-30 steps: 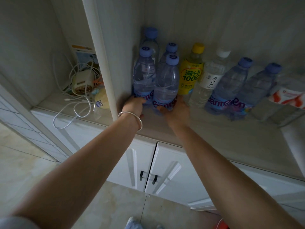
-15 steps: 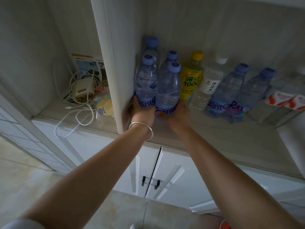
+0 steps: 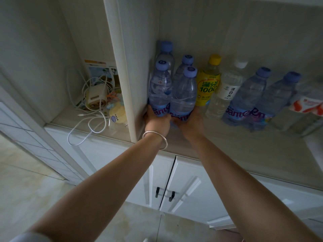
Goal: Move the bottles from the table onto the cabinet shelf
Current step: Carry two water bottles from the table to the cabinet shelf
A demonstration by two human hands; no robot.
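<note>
Two clear water bottles with blue caps stand side by side at the left end of the cabinet shelf (image 3: 227, 147). My left hand (image 3: 156, 120) grips the base of the left bottle (image 3: 160, 86), beside the cabinet's upright divider (image 3: 122, 70). My right hand (image 3: 190, 124) grips the base of the right bottle (image 3: 183, 91). Two more blue-capped bottles (image 3: 186, 62) stand behind them. To the right stand a yellow-labelled bottle (image 3: 208, 84), a white-capped clear bottle (image 3: 225, 91) and two more blue-capped bottles (image 3: 248, 95).
A red-and-white package (image 3: 307, 105) lies at the shelf's far right. The left compartment holds tangled white cables (image 3: 90, 119), a charger block (image 3: 96, 96) and a leaflet (image 3: 101, 69). Below are white cabinet doors (image 3: 185, 186) with dark handles.
Both hands have pushed the two front bottles a little further back on the shelf, against the rear bottles. The camera has drawn closer.
</note>
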